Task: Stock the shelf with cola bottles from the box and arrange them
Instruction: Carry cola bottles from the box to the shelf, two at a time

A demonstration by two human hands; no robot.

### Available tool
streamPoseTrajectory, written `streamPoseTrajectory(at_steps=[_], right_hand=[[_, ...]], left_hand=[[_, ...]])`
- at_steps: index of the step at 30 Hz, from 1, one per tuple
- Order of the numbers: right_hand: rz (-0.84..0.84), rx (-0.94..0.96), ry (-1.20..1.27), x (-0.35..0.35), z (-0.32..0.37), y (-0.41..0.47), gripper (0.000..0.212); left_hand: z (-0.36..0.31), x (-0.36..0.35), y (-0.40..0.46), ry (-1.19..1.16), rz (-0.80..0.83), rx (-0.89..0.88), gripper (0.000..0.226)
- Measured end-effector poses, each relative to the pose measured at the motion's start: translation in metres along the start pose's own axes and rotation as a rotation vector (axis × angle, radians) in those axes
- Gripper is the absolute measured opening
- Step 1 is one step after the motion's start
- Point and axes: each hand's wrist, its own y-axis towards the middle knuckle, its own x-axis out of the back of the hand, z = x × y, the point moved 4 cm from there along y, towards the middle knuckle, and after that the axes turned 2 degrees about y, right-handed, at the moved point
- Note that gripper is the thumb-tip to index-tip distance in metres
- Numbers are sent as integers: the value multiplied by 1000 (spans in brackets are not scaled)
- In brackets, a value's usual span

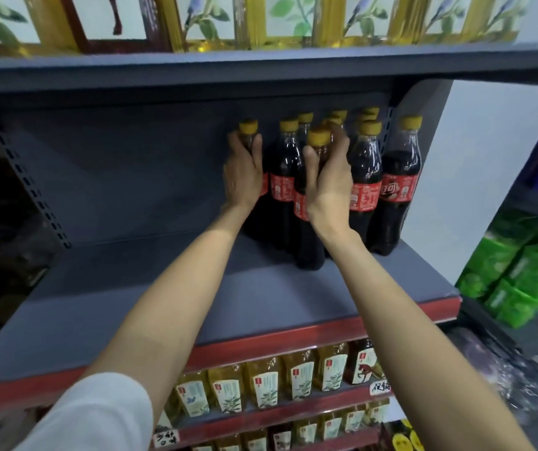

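Several cola bottles [367, 177] with yellow caps and red labels stand in rows at the right end of the grey shelf [163, 304]. My left hand [243, 172] wraps the leftmost cola bottle [248, 128] just under its cap. My right hand [329, 177] grips a front cola bottle [306, 252] at its upper body. Both bottles stand upright on the shelf board. The box is out of view.
The shelf above [261, 66] overhangs the bottle caps. Yellow drink bottles [297, 379] fill the shelves below behind a red edge strip. Green packs [521, 275] and a side rack stand at right. The grey board runs bare leftward of the colas.
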Motion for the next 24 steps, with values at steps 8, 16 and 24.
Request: streamPoseTrajectory(at_steps=[8,16,24], right_hand=[[120,255,-406,-2,-22,-25,59],[131,328,-490,12,-16,-45,59],[24,452,-312,9,30,-73,32]], left_hand=[[16,-27,13,-277,166,82,43],[26,-17,-3,-89,231,23,55],[8,49,-36,140,240,-24,56]])
